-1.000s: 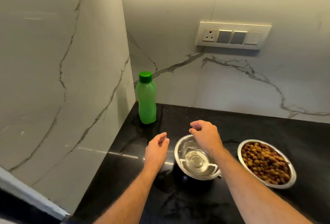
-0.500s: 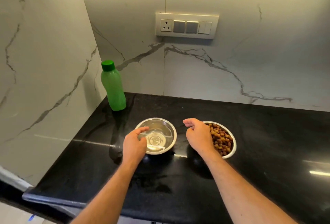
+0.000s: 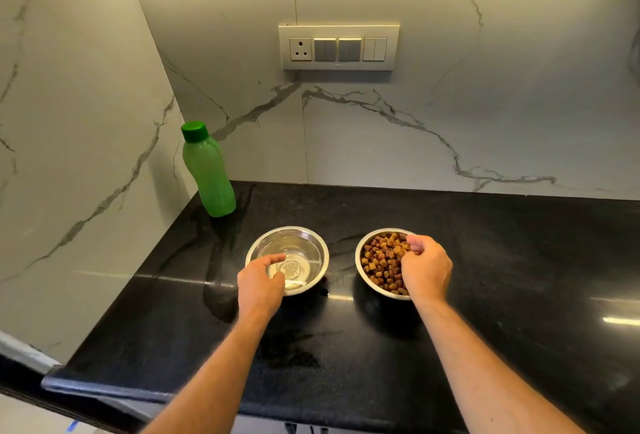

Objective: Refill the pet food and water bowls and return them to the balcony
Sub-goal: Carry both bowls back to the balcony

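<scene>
Two steel bowls on black counter (image 3: 502,260), side by side, apart. Water bowl (image 3: 304,246) under left hand (image 3: 260,286): fingers curled over near rim, grip unclear. Kibble bowl (image 3: 372,265) under right hand (image 3: 425,269): fingers curled at right rim, grip unclear. One green bottle (image 3: 207,174), capped, upright, beyond left fingers. One switch panel (image 3: 338,47) on wall.

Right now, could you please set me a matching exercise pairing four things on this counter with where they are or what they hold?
Things:
1. bottle
2. left bowl
3. right bowl
4. socket panel

Descriptions:
A. filled with brown kibble
B. mounted on the marble wall
C. standing capped in the corner
D. holding clear water

Pairs: 1-C, 2-D, 3-A, 4-B
</scene>
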